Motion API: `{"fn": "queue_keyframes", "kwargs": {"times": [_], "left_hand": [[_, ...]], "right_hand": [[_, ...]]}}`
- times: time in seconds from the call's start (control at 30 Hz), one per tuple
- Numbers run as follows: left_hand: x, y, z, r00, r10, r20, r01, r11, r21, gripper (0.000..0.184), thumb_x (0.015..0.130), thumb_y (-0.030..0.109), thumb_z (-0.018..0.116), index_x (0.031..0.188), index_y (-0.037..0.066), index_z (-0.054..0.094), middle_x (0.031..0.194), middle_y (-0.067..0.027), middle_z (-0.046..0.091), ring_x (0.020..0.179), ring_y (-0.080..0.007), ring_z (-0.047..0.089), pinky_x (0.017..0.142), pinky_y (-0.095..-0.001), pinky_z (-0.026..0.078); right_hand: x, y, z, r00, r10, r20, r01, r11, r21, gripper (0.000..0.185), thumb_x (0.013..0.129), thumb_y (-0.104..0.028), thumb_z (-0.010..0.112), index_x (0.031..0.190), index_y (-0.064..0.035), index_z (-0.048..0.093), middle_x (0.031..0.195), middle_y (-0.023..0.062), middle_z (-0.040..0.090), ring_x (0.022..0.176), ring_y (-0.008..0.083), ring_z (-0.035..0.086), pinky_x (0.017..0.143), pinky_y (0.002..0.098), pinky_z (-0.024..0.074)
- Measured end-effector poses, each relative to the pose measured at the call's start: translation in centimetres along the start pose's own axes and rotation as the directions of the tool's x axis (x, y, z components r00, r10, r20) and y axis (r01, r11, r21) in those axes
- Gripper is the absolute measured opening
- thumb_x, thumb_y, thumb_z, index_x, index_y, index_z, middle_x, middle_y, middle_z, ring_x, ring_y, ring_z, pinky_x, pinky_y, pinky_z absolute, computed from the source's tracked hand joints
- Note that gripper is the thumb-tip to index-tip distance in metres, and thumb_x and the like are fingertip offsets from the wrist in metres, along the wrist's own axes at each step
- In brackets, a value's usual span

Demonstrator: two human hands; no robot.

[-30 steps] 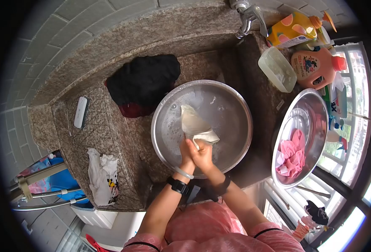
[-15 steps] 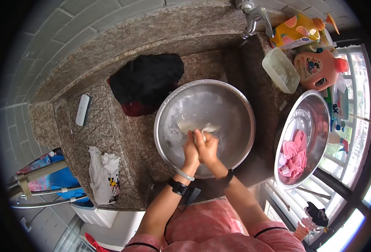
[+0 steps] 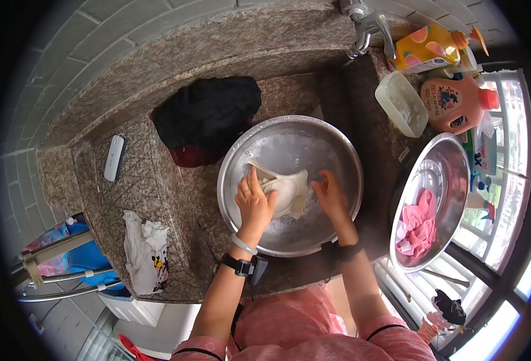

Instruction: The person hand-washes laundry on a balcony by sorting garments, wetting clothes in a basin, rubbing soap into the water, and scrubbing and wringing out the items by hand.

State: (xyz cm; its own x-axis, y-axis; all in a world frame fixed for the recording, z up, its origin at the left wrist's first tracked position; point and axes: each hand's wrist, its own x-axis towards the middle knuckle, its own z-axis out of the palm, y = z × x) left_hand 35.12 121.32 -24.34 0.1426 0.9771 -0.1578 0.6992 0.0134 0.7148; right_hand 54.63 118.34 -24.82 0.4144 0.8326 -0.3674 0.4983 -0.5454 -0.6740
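Observation:
A cream-coloured cloth [image 3: 288, 191] lies spread in the large metal basin [image 3: 351, 153], which holds some soapy water. My left hand [image 3: 255, 203] is over the cloth's left side, fingers apart and touching or just above it; the exact contact is unclear. To the right of the cloth, apart from it, my right hand [image 3: 331, 194] hovers inside the basin with its fingers spread and nothing in them. Behind and left of the basin sits a heap of black and dark red fabric [image 3: 208, 117].
A second metal basin [image 3: 452, 198] with pink cloth [image 3: 419, 222] stands at the right. Bottles [image 3: 455, 102], a plastic tub [image 3: 401, 105] and a faucet [image 3: 367, 30] are at the back right. A white garment [image 3: 145, 253] and a white brush-like object [image 3: 114, 157] lie left.
My hands were pressed together around the bunched cloth. Now they have moved apart, left and right, and the cloth lies opened out in the basin.

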Motion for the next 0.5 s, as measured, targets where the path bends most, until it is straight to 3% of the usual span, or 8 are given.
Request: {"fn": "queue_keyframes", "kwargs": {"times": [0.03,0.1,0.17,0.23,0.33,0.4,0.47,0.5], "left_hand": [[0.1,0.4,-0.6,0.995,0.077,0.056,-0.089,0.959,0.270,0.076,0.074,0.028,0.070,0.134,0.004,0.031,0.130,-0.0217,0.034,0.117,-0.0347,0.037,0.096,-0.0497,0.028],[0.3,-0.3,-0.2,0.984,0.104,0.143,-0.142,0.947,0.289,0.092,0.066,0.032,0.075,0.141,0.012,0.023,0.140,-0.0176,0.023,0.128,-0.0318,0.026,0.102,-0.0549,0.017],[0.7,-0.1,0.2,0.928,0.132,0.348,-0.270,0.882,0.387,0.094,0.061,0.037,0.077,0.139,0.018,0.028,0.143,-0.0146,0.022,0.131,-0.0318,0.023,0.104,-0.0539,0.016],[1.0,-1.7,1.8,0.933,0.133,0.336,-0.275,0.865,0.420,0.097,0.056,0.038,0.079,0.138,0.020,0.029,0.144,-0.0143,0.021,0.133,-0.0310,0.021,0.103,-0.0551,0.019],[1.3,-3.3,3.2,0.805,-0.217,0.552,-0.046,0.905,0.423,0.097,0.059,0.031,0.079,0.139,0.015,0.027,0.144,-0.0185,0.018,0.133,-0.0349,0.017,0.099,-0.0545,0.025],[1.0,-4.2,3.7,0.874,-0.143,0.465,-0.035,0.935,0.354,0.094,0.061,0.028,0.078,0.139,0.014,0.027,0.142,-0.0200,0.019,0.132,-0.0358,0.018,0.100,-0.0522,0.026],[0.3,-4.1,3.6,0.925,-0.079,0.373,-0.027,0.962,0.271,0.091,0.063,0.026,0.076,0.139,0.013,0.026,0.141,-0.0215,0.021,0.131,-0.0368,0.020,0.101,-0.0498,0.026],[0.2,-3.6,2.8,0.965,-0.051,0.255,-0.001,0.980,0.200,0.087,0.066,0.026,0.075,0.138,0.011,0.028,0.139,-0.0213,0.022,0.131,-0.0372,0.018,0.101,-0.0493,0.026]], "right_hand": [[0.4,0.0,-0.1,1.000,-0.005,0.026,0.008,0.995,-0.104,0.039,0.083,-0.036,0.060,0.113,-0.0116,0.053,0.106,0.0144,0.058,0.094,0.0287,0.058,0.077,0.0355,0.0453],[0.8,-1.2,1.2,0.991,-0.129,0.044,0.132,0.989,-0.065,0.049,0.079,-0.040,0.063,0.121,-0.0164,0.050,0.122,0.0116,0.050,0.112,0.0298,0.048,0.089,0.0401,0.0403],[0.4,-3.2,2.2,0.828,-0.502,0.249,0.560,0.748,-0.356,0.057,0.074,-0.042,0.066,0.123,-0.0186,0.050,0.128,0.0116,0.045,0.121,0.0299,0.038,0.097,0.0465,0.0324],[1.3,-0.5,4.2,0.819,-0.485,0.308,0.574,0.698,-0.427,0.058,0.072,-0.042,0.066,0.123,-0.0191,0.050,0.131,0.0109,0.041,0.123,0.0293,0.035,0.098,0.0477,0.0307],[1.9,1.0,5.4,0.836,-0.312,0.451,0.527,0.685,-0.504,0.056,0.070,-0.041,0.068,0.120,-0.0191,0.053,0.134,0.0101,0.037,0.126,0.0291,0.032,0.098,0.0483,0.0300],[1.8,0.9,5.5,0.844,-0.158,0.513,0.455,0.717,-0.529,0.053,0.070,-0.040,0.068,0.117,-0.0185,0.056,0.135,0.0099,0.036,0.126,0.0295,0.032,0.098,0.0477,0.0310],[0.1,0.1,4.4,0.834,-0.457,0.307,0.540,0.789,-0.292,0.042,0.068,-0.036,0.071,0.103,-0.0149,0.061,0.129,0.0090,0.042,0.124,0.0281,0.033,0.096,0.0481,0.0327],[-0.1,0.3,4.4,0.837,-0.451,0.309,0.536,0.790,-0.297,0.042,0.068,-0.036,0.071,0.103,-0.0149,0.061,0.129,0.0090,0.042,0.124,0.0281,0.033,0.096,0.0481,0.0327]]}}
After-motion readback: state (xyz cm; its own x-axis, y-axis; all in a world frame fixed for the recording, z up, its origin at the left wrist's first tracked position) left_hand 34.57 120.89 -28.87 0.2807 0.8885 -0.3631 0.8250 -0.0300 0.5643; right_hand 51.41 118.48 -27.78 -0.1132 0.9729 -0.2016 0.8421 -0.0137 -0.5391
